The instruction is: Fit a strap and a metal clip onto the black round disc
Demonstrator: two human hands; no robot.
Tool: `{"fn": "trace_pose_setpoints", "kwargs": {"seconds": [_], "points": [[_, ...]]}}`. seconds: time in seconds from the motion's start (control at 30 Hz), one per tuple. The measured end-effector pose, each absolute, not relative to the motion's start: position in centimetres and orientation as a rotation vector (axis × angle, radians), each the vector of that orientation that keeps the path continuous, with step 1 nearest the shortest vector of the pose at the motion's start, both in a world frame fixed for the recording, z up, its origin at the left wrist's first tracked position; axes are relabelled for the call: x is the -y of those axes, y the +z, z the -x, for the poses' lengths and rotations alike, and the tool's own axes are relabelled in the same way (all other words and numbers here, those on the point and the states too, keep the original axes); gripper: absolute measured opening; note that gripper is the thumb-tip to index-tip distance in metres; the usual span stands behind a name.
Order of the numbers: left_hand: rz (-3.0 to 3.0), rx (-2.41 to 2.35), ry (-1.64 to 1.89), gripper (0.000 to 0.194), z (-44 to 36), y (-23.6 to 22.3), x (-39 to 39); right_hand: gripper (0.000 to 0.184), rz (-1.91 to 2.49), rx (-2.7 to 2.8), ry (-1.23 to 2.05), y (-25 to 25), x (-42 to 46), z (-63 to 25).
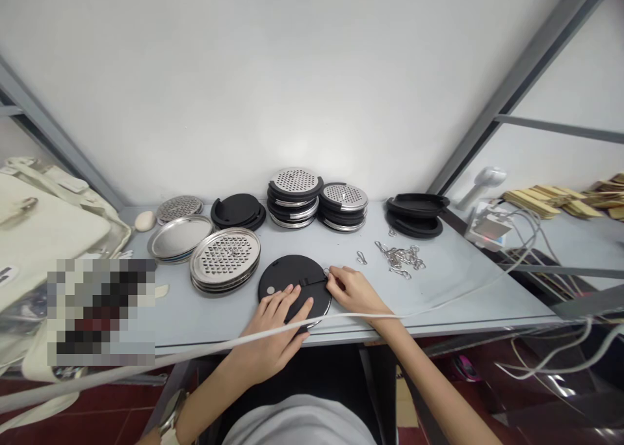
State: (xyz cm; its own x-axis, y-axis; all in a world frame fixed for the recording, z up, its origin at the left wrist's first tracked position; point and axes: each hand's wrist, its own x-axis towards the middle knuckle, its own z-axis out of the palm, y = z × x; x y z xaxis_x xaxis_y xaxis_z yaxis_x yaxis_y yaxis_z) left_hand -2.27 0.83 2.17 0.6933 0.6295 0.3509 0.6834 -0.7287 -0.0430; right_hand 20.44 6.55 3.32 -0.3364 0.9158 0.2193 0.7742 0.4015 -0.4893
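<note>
Head view: a round black disc (292, 269) lies near the grey table's (463, 282) front edge, beneath the left hand's (273, 334) spread fingers; its short black strap (316, 280) points rightward to the right hand (358, 292), fingertips pinched together on a small silver metal ring (326, 271)

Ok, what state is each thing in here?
Left hand: spread on black disc
Right hand: closed at strap's end
Black disc: flat
Strap: laid across disc
Metal clips: loose, mostly heaped
Front grater plates: stacked
Black pieces at right: stacked
White cable: strung across the front
</note>
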Motion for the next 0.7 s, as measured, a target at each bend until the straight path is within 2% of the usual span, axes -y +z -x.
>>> {"fn": "trace_pose_setpoints", "kwargs": {"seconds": [0.7], "points": [[2.737,1.071,-0.478,0.052,2.29,2.23,-0.83,0.021,1.437,2.199,0.424,3.28,-6.57,-20.42]]}}
